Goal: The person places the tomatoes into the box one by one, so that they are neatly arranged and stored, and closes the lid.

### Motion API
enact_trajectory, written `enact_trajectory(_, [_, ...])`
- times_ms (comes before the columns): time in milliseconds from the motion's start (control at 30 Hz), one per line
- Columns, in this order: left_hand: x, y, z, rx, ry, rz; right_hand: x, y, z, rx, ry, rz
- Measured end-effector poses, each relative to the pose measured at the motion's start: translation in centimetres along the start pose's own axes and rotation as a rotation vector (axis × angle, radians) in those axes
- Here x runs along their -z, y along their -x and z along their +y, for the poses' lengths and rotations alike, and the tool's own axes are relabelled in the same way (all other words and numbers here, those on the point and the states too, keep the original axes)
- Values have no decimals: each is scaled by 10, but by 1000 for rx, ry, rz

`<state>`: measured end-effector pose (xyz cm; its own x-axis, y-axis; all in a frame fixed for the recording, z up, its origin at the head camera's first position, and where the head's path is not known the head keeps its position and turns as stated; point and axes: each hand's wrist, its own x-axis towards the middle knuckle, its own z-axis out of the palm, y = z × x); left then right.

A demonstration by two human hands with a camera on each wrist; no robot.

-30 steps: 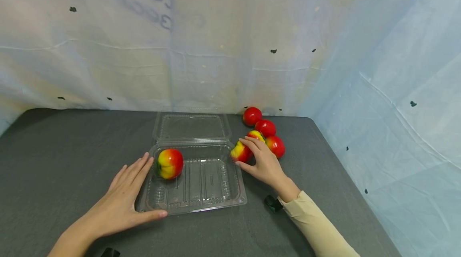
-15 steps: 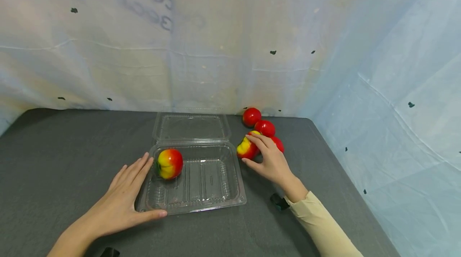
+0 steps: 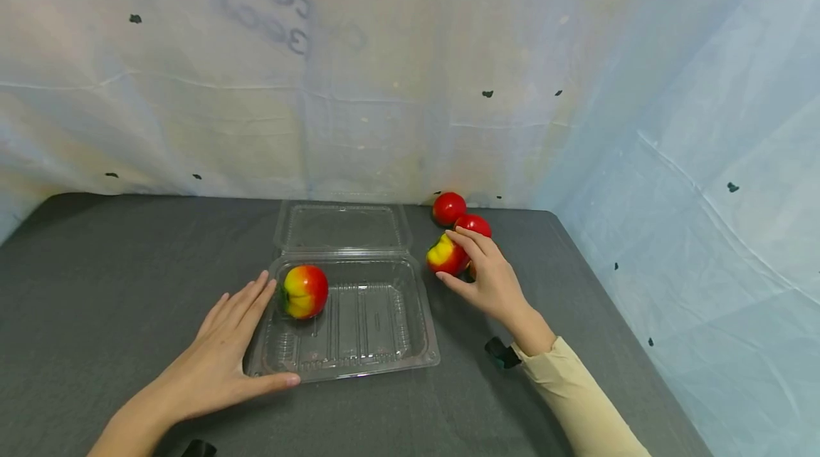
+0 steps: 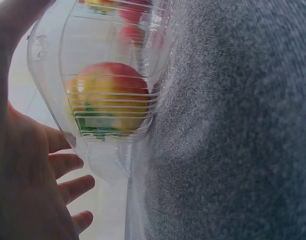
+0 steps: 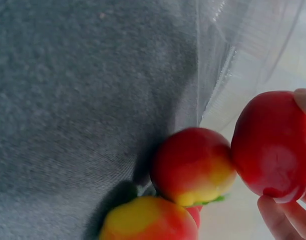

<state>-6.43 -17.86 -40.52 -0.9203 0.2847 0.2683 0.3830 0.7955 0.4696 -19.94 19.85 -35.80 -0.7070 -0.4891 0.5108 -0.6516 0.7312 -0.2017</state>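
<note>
A clear plastic clamshell box (image 3: 351, 366) lies with its lid (image 3: 342, 226) folded back. One red-and-yellow peach with a crease and a green leaf (image 3: 305, 292) sits at the box's left end. My left hand (image 3: 214, 357) rests along that end, fingers spread and straight, thumb at the front corner; in the left wrist view its fingertips are right at the rim. Beyond the box's right side, my right hand (image 3: 490, 282) holds another peach (image 3: 446, 255) between thumb and fingers. The right wrist view shows this peach (image 5: 272, 145) from its red side, above the others.
Two red fruits (image 3: 450, 208) (image 3: 474, 223) lie behind the right hand, near the back sheet. Red-and-yellow fruits (image 5: 192, 167) (image 5: 148, 222) cluster beneath it in the right wrist view. Plastic sheeting (image 3: 384, 87) rises behind the dark grey tabletop (image 3: 128, 265) and along its right.
My right hand has moved back and to the right with the peach, away from the box's right rim. It now covers more of the fruits behind. The left hand stays put.
</note>
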Motion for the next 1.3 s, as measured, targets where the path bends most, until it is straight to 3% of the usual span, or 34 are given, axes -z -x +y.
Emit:
enact_trajectory(333, [-1, -4, 2, 10, 24, -27, 6, -5, 2, -13, -22, -2])
enact_trajectory(767, [-3, -4, 2, 13, 26, -24, 10, -19, -7, 35, -46, 35])
enact_trajectory(1300, [-3, -6, 7, 28, 31, -35, 12, -37, -27, 161, -73, -5])
